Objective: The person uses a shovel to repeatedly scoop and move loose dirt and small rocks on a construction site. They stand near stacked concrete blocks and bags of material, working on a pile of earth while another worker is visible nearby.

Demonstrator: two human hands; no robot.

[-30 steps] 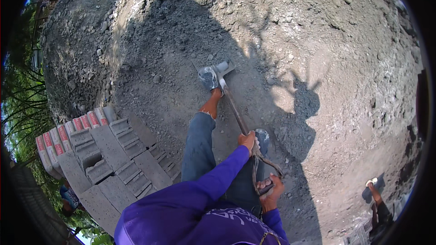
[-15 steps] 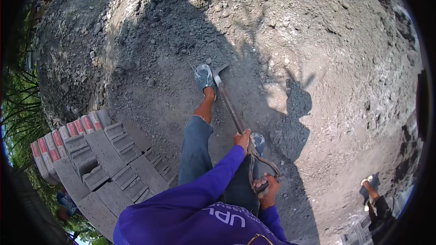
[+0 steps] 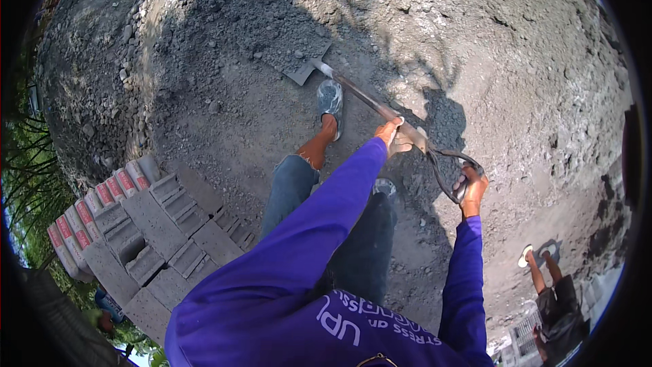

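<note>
Presently noted: shovel [image 3: 380, 109] lay with its long axis running from blade at about ten o'clock to D-grip at about four o'clock. Blade [image 3: 303, 71] was bedded at the foot of the grey gravel heap [image 3: 224, 34], just beside the forward sandalled foot [image 3: 331, 98]. Left hand [image 3: 394, 137] was the nearer to the blade, fingers wrapped closed around the mid-shaft. Right hand [image 3: 471, 189] sat at the rear end, fingers clenched on the looped handle [image 3: 448, 166]. Both purple sleeves reached forward from six o'clock. Stacked grey concrete blocks [image 3: 159, 224] stood at eight o'clock, well apart from the tool. Another person's sandalled feet [image 3: 540, 256] showed at four o'clock, clear of the work.
</note>
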